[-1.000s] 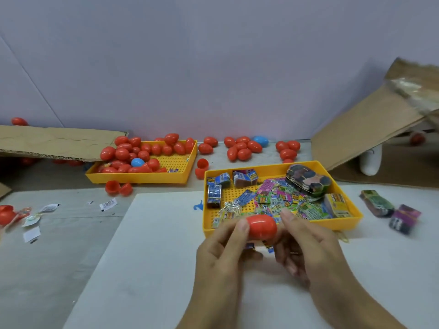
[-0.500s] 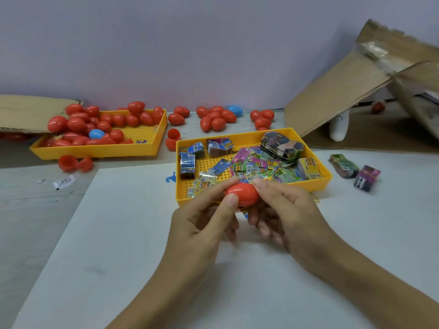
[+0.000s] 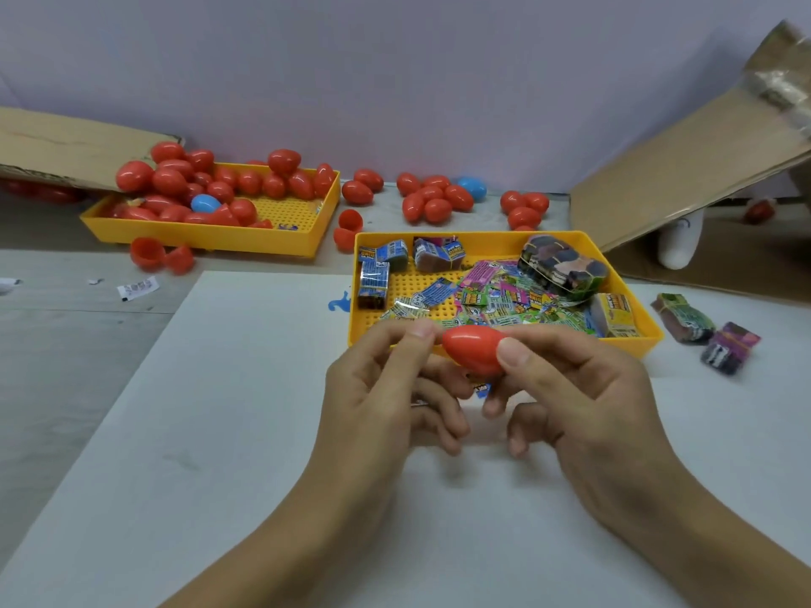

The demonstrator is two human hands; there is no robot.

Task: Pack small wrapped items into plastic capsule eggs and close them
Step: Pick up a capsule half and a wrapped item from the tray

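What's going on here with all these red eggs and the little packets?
A person is packing capsule eggs. The right hand pinches a closed red egg, and the left hand is at its other end. Behind them a yellow tray holds wrapped packets; a second tray further back holds more red eggs.

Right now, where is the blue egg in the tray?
In the far-left yellow tray, the blue egg sits near its left end, among red eggs.

Soft, even light; faint shadows; slight overall blur; wide-angle bending toward the edges; no glare
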